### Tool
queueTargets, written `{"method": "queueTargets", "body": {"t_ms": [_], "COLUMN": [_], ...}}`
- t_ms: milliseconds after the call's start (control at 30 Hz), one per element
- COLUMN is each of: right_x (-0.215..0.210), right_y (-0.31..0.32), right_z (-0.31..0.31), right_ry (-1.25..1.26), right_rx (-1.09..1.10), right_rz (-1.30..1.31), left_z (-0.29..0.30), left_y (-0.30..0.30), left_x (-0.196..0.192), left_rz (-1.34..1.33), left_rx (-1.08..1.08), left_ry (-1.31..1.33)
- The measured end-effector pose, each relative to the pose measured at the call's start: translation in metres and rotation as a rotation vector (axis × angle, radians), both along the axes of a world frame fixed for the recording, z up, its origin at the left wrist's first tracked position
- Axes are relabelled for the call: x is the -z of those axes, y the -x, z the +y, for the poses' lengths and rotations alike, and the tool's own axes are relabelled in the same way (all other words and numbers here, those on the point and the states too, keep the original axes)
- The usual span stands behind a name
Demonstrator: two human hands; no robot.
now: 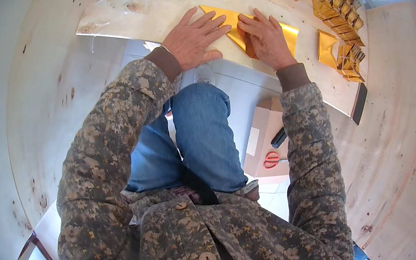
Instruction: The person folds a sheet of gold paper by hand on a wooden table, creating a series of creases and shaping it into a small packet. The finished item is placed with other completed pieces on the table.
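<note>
We press a shiny gold foil sheet [236, 30] flat on the plywood bench [156, 7], left hand [196, 39] spread wide, right hand [267, 39] creasing; firm, even pressure seems needed next.

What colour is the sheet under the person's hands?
Shiny gold, seen in the head view: the sheet lies under both hands.

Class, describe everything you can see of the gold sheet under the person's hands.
The gold sheet is thin, shiny and foil-like, partly folded so that angled creases and a pointed corner show. It lies flat on the pale plywood board. The left hand presses its left part with spread fingers; the right hand covers its middle. Its right end sticks out beyond the right hand.
</note>
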State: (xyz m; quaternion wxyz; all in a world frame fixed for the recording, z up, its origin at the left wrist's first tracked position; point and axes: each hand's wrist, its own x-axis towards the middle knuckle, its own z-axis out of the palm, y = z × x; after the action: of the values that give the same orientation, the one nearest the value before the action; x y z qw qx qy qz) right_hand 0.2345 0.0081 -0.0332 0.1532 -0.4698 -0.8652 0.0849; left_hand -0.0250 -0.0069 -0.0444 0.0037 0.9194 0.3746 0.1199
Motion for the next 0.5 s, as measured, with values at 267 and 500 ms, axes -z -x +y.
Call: {"method": "queueTargets", "body": {"t_ms": [267, 500], "right_x": [0.015, 0.023], "right_y": [-0.006, -0.008], "right_z": [-0.002, -0.005], "right_ry": [0.027, -0.013], "right_rx": [-0.026, -0.035], "right_rz": [0.113, 0.164], "left_z": [0.003, -0.005], "left_y": [-0.001, -0.010], "left_x": [-0.011, -0.007], "left_rz": [0.137, 0.072], "left_rx": [0.064, 0.093], "left_ry": [0.006, 0.020]}}
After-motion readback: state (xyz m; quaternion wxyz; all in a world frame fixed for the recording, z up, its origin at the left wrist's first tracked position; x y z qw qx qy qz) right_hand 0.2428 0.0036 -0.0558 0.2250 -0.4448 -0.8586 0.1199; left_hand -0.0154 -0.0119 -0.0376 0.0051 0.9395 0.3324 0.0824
